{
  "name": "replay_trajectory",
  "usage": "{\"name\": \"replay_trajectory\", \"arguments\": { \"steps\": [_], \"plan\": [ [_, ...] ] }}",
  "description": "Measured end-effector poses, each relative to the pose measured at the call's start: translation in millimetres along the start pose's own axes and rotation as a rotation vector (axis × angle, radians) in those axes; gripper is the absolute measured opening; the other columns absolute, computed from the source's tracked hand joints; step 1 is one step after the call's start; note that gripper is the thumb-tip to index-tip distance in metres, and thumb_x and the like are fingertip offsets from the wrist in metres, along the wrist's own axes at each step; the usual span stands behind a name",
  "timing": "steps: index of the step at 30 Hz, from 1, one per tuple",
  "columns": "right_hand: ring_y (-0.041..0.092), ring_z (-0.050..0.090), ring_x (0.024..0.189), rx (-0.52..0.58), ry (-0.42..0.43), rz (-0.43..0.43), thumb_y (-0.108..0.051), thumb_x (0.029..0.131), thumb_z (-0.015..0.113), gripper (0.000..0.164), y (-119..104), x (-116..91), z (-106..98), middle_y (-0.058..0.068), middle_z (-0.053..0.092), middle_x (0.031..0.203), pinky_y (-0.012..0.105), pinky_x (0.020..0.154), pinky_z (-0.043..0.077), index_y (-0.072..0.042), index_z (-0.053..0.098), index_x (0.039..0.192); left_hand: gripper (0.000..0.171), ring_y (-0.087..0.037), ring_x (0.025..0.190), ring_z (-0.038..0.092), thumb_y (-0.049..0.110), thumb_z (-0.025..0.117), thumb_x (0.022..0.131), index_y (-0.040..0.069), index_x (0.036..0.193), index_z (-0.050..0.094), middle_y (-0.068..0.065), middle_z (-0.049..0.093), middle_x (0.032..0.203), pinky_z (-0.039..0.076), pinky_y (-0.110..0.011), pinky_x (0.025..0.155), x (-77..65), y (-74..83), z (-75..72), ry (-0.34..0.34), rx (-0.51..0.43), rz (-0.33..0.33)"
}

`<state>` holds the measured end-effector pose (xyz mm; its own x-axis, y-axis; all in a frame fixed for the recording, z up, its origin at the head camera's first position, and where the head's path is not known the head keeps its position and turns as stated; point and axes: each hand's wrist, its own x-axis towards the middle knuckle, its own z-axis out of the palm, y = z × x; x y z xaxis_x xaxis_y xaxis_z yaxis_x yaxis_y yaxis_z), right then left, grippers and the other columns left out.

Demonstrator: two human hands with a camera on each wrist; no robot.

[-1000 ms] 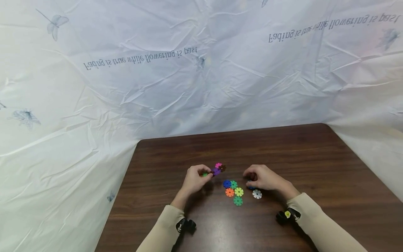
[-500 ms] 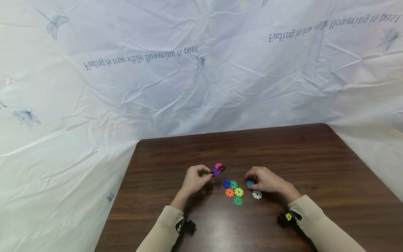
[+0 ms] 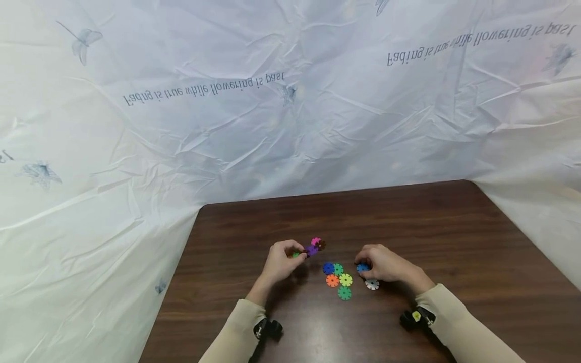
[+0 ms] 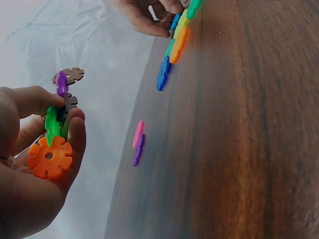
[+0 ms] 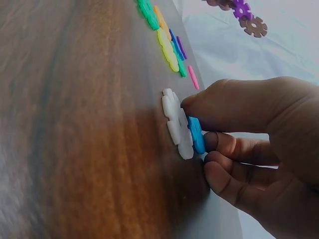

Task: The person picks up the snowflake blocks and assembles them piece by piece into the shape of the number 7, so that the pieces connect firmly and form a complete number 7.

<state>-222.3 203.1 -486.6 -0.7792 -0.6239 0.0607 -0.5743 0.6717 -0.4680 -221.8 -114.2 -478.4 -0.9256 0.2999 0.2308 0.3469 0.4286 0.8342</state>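
In the head view my left hand (image 3: 280, 263) is raised at the left, pinching a chain of interlocked notched plastic discs. The left wrist view shows its orange disc (image 4: 49, 157), green disc (image 4: 53, 125), dark brown disc (image 4: 69, 105), purple disc (image 4: 61, 82) and lighter brown disc (image 4: 75, 75). My right hand (image 3: 386, 263) is low over the table, its thumb and fingers pinching a light blue disc (image 5: 196, 135). A white disc (image 5: 174, 122) lies right by it, near the thumb tip; whether they touch is unclear.
Between the hands lie a dark blue disc (image 3: 329, 268), an orange disc (image 3: 333, 281), a yellow disc (image 3: 346, 280) and two green ones. A pink disc (image 4: 138, 134) and a purple disc (image 4: 139, 150) lie farther off on the brown table (image 3: 386, 206). White sheeting (image 3: 272, 136) hangs behind.
My right hand has shifted slightly right and toward me, and its fingers have come round the light blue disc. My left hand keeps its hold on the chain. The head view has tilted slightly.
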Motion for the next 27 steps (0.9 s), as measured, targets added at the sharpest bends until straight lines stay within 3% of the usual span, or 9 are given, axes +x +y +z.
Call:
{"name": "replay_trajectory", "arguments": {
  "steps": [27],
  "plan": [
    [0.010,0.060,0.077,0.075,0.075,-0.100,-0.014,0.087,0.071,0.020,-4.9,16.1,-1.5,0.001,0.061,0.101,0.021,0.063,0.051,-0.009,0.071,0.106,0.007,-0.004,0.057,0.050,0.015,0.073,0.086,0.008,0.088,0.071,0.001,0.069,0.077,0.045,-0.021,0.054,-0.4,-0.1,-0.7,-0.007,-0.003,0.002]
  ]
}}
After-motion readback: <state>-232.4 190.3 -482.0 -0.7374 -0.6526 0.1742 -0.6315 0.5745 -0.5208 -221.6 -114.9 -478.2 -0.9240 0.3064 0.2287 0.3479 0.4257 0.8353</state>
